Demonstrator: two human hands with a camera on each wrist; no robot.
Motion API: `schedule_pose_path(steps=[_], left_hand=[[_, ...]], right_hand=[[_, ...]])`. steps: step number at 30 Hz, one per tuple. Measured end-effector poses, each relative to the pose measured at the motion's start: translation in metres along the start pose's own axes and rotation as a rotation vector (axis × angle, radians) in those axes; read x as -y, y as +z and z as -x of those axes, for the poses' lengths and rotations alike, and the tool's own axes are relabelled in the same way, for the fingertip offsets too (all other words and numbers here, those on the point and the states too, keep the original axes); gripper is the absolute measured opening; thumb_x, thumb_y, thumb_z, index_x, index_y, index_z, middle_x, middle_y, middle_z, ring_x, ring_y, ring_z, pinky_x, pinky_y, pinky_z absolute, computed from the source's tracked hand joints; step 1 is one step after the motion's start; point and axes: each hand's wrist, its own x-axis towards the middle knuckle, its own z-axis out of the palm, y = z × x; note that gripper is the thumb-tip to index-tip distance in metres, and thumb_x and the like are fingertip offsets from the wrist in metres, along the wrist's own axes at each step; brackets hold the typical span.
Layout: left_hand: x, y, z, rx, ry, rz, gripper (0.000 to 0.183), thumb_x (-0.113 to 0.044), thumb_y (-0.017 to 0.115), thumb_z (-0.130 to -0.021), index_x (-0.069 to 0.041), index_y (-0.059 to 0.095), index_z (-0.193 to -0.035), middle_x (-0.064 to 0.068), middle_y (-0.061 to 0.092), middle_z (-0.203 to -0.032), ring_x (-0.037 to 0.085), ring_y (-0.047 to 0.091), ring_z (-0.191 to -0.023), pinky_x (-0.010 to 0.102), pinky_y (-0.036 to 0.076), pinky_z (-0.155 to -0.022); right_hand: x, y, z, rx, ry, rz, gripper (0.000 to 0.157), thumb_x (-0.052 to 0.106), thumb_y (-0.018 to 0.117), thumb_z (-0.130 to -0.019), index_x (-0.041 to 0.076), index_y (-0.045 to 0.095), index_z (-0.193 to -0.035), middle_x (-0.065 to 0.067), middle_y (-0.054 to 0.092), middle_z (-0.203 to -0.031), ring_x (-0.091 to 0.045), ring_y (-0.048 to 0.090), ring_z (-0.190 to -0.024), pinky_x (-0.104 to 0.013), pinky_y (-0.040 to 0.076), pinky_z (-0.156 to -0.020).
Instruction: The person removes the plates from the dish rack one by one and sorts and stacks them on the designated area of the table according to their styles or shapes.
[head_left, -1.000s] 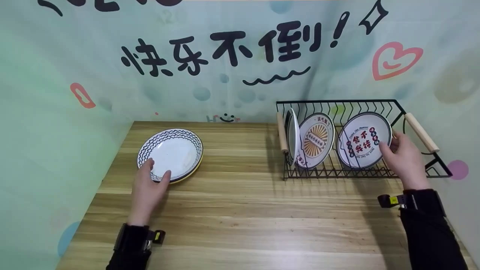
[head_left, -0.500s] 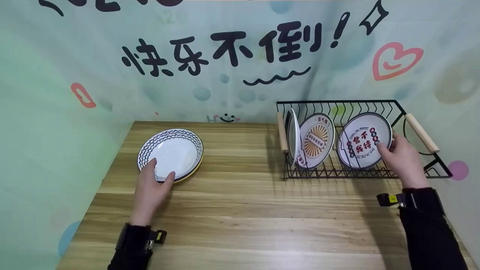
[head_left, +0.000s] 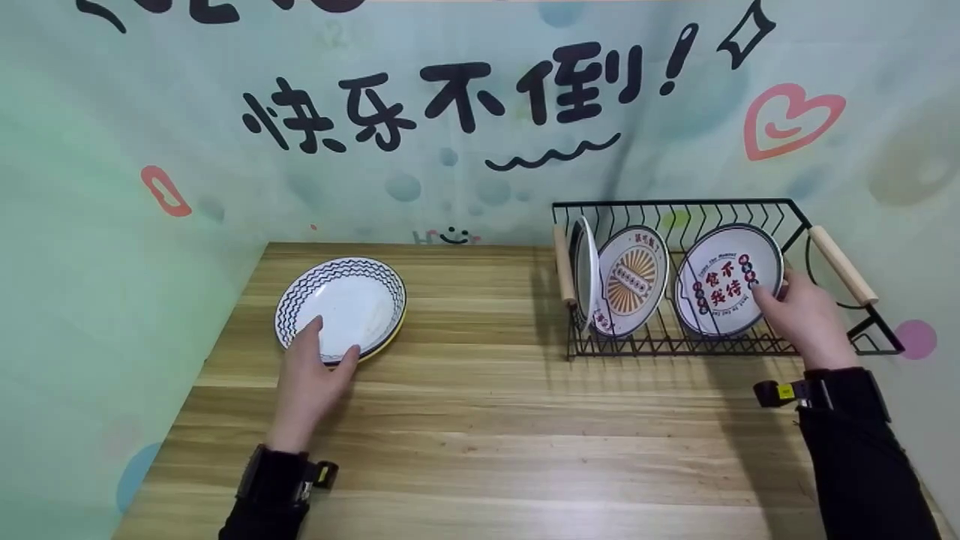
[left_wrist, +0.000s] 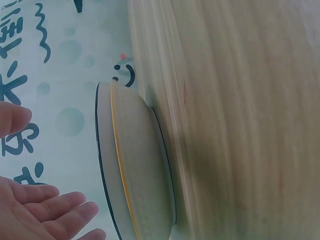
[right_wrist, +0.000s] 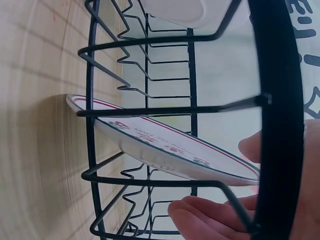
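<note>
A white dish with a black wavy border (head_left: 341,300) tops a stack on the table. Beneath its dark edge, the left wrist view shows a yellow-rimmed dish (left_wrist: 142,165) and a thin dark line near the tabletop. My left hand (head_left: 309,386) hovers over the stack's near side, fingers spread, apart from it. My right hand (head_left: 806,319) is around the right edge of a white plate with red lettering (head_left: 724,289), which leans in a black wire rack (head_left: 671,201). The thumb lies before the plate; the fingers stretch behind it, with a gap visible in the right wrist view.
In the rack's left part stand a plate with an orange sunburst (head_left: 632,281) and a white plate (head_left: 589,274) seen edge-on. Wooden handles (head_left: 844,265) close the rack's ends. A printed curtain (head_left: 450,187) hangs behind the wooden table (head_left: 480,420).
My left hand has shifted slightly right over the stacked dishes. The right thumb has slid a little left across the plate, while the plates and rack stay in place.
</note>
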Motion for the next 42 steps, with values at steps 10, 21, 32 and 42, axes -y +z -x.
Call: schedule_pose_path(steps=[10, 21, 32, 42], left_hand=[[-0.006, 0.006, 0.003, -0.004, 0.042, -0.007, 0.072, -0.022, 0.070, -0.090, 0.017, 0.036, -0.141, 0.038, 0.045, -0.137, 0.050, 0.041, -0.129, 0.056, 0.030, -0.112], [-0.017, 0.012, 0.005, 0.050, 0.042, -0.006, 0.075, -0.024, 0.070, -0.091, 0.014, 0.034, -0.145, 0.036, 0.042, -0.142, 0.048, 0.038, -0.132, 0.055, 0.028, -0.114], [-0.036, 0.030, 0.006, 0.072, 0.108, 0.020, 0.074, -0.024, 0.072, -0.089, 0.012, 0.037, -0.143, 0.033, 0.043, -0.142, 0.048, 0.040, -0.132, 0.055, 0.029, -0.114], [-0.047, 0.042, 0.010, 0.069, 0.168, 0.059, 0.074, -0.025, 0.073, -0.088, 0.012, 0.039, -0.143, 0.033, 0.046, -0.141, 0.047, 0.041, -0.131, 0.055, 0.029, -0.114]], right_hand=[[0.005, -0.002, -0.004, 0.044, 0.009, 0.021, 0.053, 0.032, 0.038, -0.104, -0.019, 0.046, -0.117, -0.028, 0.057, -0.091, -0.034, 0.055, -0.074, -0.036, 0.045, -0.057], [0.006, -0.001, -0.007, -0.003, -0.057, 0.085, 0.035, 0.016, 0.035, -0.102, -0.015, 0.049, -0.095, -0.026, 0.053, -0.077, -0.035, 0.052, -0.064, -0.041, 0.043, -0.053], [0.007, 0.001, -0.006, -0.067, -0.073, 0.091, 0.033, 0.012, 0.038, -0.101, -0.018, 0.050, -0.096, -0.033, 0.055, -0.080, -0.039, 0.053, -0.064, -0.048, 0.044, -0.053], [0.008, -0.003, 0.000, -0.095, -0.063, 0.096, 0.033, 0.015, 0.037, -0.102, -0.015, 0.050, -0.093, -0.030, 0.054, -0.077, -0.039, 0.054, -0.063, -0.049, 0.044, -0.053]])
